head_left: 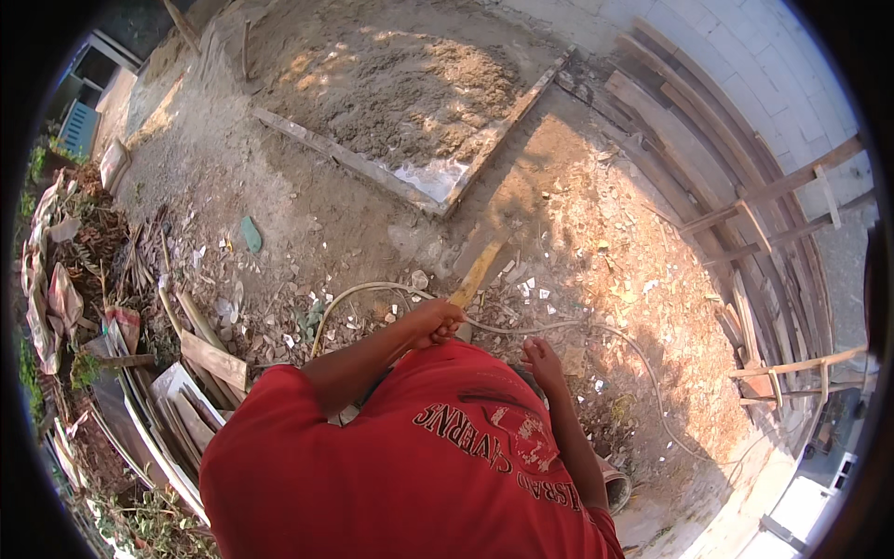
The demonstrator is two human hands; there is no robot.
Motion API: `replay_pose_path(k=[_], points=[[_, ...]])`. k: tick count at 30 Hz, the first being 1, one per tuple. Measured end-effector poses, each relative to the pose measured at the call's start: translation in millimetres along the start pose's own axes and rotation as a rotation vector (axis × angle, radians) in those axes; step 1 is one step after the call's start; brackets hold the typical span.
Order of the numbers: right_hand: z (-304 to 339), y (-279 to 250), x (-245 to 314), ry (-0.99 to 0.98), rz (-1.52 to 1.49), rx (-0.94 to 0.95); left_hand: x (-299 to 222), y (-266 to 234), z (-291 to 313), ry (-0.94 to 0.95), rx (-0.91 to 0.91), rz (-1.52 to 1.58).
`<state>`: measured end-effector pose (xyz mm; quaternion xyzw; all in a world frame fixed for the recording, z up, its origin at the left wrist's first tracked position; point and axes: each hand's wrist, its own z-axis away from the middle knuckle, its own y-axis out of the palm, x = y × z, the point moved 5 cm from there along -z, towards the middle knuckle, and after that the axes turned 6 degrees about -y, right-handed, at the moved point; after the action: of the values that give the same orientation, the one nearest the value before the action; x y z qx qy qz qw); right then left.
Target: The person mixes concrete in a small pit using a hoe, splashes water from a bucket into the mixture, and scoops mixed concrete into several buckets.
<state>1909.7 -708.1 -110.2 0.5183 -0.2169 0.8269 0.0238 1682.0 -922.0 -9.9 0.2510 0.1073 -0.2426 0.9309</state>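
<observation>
- Pointing forward from the left hand (436, 322), a flat yellow stick (477, 272) slants up and to the right over the dirt, its far end near the corner of a wooden frame.
- The left hand wraps its near end, the fingers curled and pressed together in a fist.
- The right hand (542, 361) is just beside the red shirt (391, 456), fingers bent; whether their tips meet I cannot tell.
- A pale hose (535, 329) curves across the ground (615, 238), passing close by the left hand.
- Ahead, 2 boards of the wooden frame (335, 154) meet in a corner, with lumpy grey-brown mix (400, 93) between them and whitish liquid (431, 175) in the corner.
- To the left lies a green sole (250, 235), well apart from the hands; nearer are stacked wood scraps (191, 401).
- To the right, long planks (680, 130) lie along a pale block wall (745, 56).
- At the far left edge is a blue crate (78, 128).
</observation>
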Motion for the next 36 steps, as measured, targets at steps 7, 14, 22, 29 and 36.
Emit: replay_pose_path(k=[7, 14, 22, 29, 36], points=[[-273.3, 3.6, 156.0, 0.416, -0.709, -0.033, -46.9, -17.8, 33.2, 0.293, 0.191, -0.271], [-449.8, 75.6, 172.4, 0.538, -0.832, -0.164, -95.7, -99.5, -19.4, 0.092, -0.138, -0.769], [-719.9, 221.1, 147.2, 0.415, -0.462, 0.290, -141.1, -125.4, -308.5, 0.127, -0.830, -0.059], [-935.6, 387.6, 111.9, 0.072, 0.064, 0.519, -277.0, -232.6, -504.9, 0.199, -0.850, 0.400], [-951.1, 439.2, 42.4, 0.032, 0.700, 0.817, -327.1, -188.9, -554.3, 0.169, -0.456, 1.077]])
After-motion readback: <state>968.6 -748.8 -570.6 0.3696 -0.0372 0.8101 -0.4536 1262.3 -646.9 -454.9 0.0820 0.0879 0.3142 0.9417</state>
